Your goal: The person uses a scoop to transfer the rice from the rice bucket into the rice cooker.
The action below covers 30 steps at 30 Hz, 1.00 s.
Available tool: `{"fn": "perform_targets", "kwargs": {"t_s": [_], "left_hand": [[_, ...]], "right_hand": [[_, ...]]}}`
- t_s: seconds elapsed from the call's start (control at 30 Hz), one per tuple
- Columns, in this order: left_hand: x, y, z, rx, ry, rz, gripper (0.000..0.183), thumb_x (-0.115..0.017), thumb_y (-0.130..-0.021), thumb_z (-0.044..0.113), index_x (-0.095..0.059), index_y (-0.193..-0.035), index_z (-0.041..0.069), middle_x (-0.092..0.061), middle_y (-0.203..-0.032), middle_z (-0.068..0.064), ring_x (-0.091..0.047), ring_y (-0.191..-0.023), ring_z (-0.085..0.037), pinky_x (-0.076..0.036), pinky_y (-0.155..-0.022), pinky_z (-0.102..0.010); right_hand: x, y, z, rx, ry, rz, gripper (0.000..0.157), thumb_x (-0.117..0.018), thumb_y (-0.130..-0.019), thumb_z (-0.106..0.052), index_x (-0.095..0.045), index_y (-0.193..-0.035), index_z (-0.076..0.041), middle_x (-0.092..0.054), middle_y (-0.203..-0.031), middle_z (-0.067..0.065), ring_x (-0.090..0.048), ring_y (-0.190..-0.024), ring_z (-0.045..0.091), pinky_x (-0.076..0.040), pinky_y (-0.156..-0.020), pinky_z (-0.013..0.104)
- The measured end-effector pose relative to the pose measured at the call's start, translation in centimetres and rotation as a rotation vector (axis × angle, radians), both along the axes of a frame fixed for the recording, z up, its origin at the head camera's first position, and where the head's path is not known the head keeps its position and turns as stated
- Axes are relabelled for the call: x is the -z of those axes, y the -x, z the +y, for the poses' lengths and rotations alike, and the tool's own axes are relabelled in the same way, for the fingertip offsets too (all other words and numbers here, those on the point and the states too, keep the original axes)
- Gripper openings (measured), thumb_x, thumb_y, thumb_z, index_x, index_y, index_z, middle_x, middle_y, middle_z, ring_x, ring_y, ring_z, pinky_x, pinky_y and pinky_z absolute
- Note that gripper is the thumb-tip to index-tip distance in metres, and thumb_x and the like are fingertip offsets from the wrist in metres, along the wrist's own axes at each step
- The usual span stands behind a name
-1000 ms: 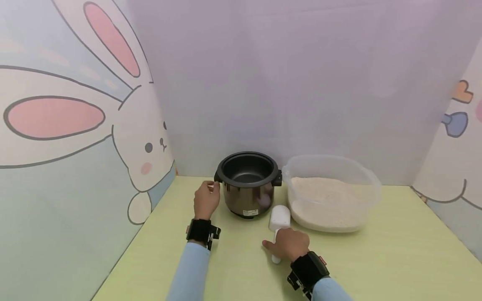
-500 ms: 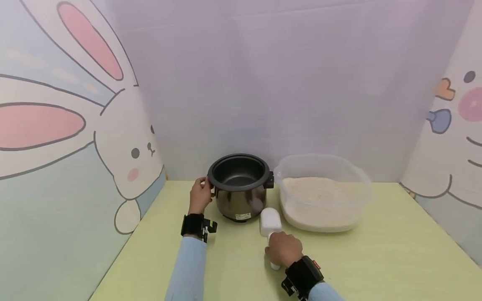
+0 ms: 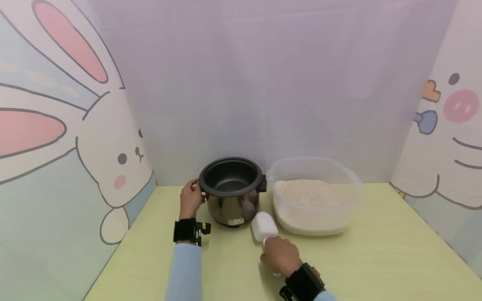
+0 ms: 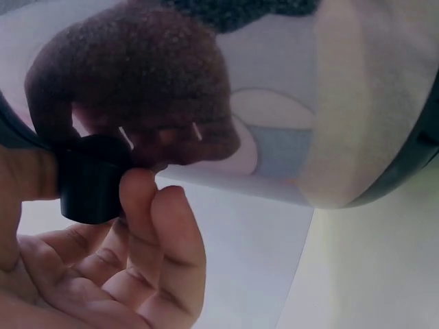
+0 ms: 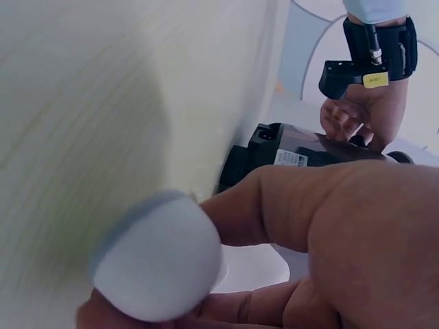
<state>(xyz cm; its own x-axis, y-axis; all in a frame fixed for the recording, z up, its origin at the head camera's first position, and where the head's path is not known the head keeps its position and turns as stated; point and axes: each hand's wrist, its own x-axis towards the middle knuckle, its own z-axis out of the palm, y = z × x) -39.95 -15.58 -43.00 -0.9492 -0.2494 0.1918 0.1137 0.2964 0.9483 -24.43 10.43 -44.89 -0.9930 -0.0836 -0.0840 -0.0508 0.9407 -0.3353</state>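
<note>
At the centre of the frame, the pot (image 3: 230,207) has a dark, metal-looking wall, so glossy that it mirrors its surroundings; its inside (image 3: 231,179) is smoother-toned matt black, its side handle (image 4: 89,181) smooth black plastic, its label (image 3: 236,221) apparently paper. At lower centre, the scoop (image 3: 265,226) is smooth white plastic. The tub (image 3: 355,189) right of centre is translucent plastic, and the pale grains (image 3: 308,193) in it look dull and rough. The worktop (image 3: 395,259) is smooth, with faint wood figuring. Across the top, the backdrop (image 3: 256,83) looks like lightly creased cloth with a soft sheen. At lower left, the sleeve (image 3: 186,271) is matt cloth
</note>
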Motion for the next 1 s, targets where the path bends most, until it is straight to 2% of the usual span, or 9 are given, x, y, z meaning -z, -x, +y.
{"fn": "perform_targets", "kwargs": {"t_s": [0.2, 0.37, 0.57, 0.73, 0.9, 1.0], "left_hand": [[0.0, 0.0, 0.3, -0.001, -0.011, 0.001, 0.042, -0.049, -0.11, 0.026, -0.055, -0.142, 0.0, -0.068, -0.113, -0.025, -0.068, -0.074, -0.023, -0.059, -0.066, -0.032], [0.0, -0.2, 0.1, -0.009, -0.028, -0.002, 0.042, -0.049, -0.109, 0.026, -0.055, -0.142, 0.0, -0.067, -0.112, -0.024, -0.067, -0.075, -0.023, -0.059, -0.068, -0.034], [-0.1, 0.0, 0.2, -0.009, -0.044, -0.003, 0.042, -0.049, -0.11, 0.027, -0.055, -0.142, 0.0, -0.066, -0.111, -0.024, -0.065, -0.074, -0.021, -0.059, -0.067, -0.033], [0.2, 0.0, 0.3, -0.009, -0.063, -0.008, 0.043, -0.048, -0.11, 0.028, -0.055, -0.141, 0.0, -0.065, -0.111, -0.022, -0.062, -0.073, -0.019, -0.059, -0.068, -0.034], [0.3, 0.1, 0.2, -0.011, -0.084, -0.007, 0.043, -0.05, -0.109, 0.028, -0.056, -0.14, 0.0, -0.064, -0.109, -0.021, -0.06, -0.073, -0.019, -0.059, -0.069, -0.035], [0.2, 0.1, 0.2, -0.004, -0.07, -0.005, 0.044, -0.049, -0.109, 0.029, -0.056, -0.141, 0.0, -0.065, -0.11, -0.022, -0.061, -0.073, -0.019, -0.059, -0.069, -0.035]], "right_hand": [[-0.1, -0.3, 0.3, 0.01, -0.065, 0.045, 0.032, -0.071, -0.086, -0.027, -0.054, -0.065, -0.011, -0.052, -0.066, 0.004, -0.053, -0.058, 0.023, -0.043, -0.051, 0.042], [0.1, -0.6, 0.2, 0.021, -0.128, 0.173, 0.035, -0.072, -0.086, -0.029, -0.056, -0.063, -0.009, -0.054, -0.062, 0.005, -0.055, -0.054, 0.026, -0.044, -0.049, 0.043], [-0.3, -1.2, 0.4, 0.014, -0.173, 0.309, 0.034, -0.076, -0.082, -0.022, -0.054, -0.06, -0.008, -0.05, -0.055, 0.005, -0.053, -0.047, 0.024, -0.043, -0.042, 0.042], [-0.3, -1.2, 0.8, 0.017, -0.167, 0.295, 0.029, -0.077, -0.083, -0.017, -0.055, -0.068, -0.006, -0.05, -0.061, 0.004, -0.056, -0.052, 0.025, -0.046, -0.044, 0.043], [-0.2, -1.1, 1.1, 0.024, -0.079, 0.247, 0.022, -0.075, -0.084, -0.01, -0.055, -0.077, -0.003, -0.051, -0.066, 0.004, -0.057, -0.056, 0.024, -0.047, -0.046, 0.043], [-0.3, -0.9, 1.3, 0.012, -0.033, 0.257, 0.016, -0.071, -0.083, -0.004, -0.056, -0.08, 0.0, -0.053, -0.069, 0.006, -0.057, -0.058, 0.024, -0.047, -0.048, 0.043]]}}
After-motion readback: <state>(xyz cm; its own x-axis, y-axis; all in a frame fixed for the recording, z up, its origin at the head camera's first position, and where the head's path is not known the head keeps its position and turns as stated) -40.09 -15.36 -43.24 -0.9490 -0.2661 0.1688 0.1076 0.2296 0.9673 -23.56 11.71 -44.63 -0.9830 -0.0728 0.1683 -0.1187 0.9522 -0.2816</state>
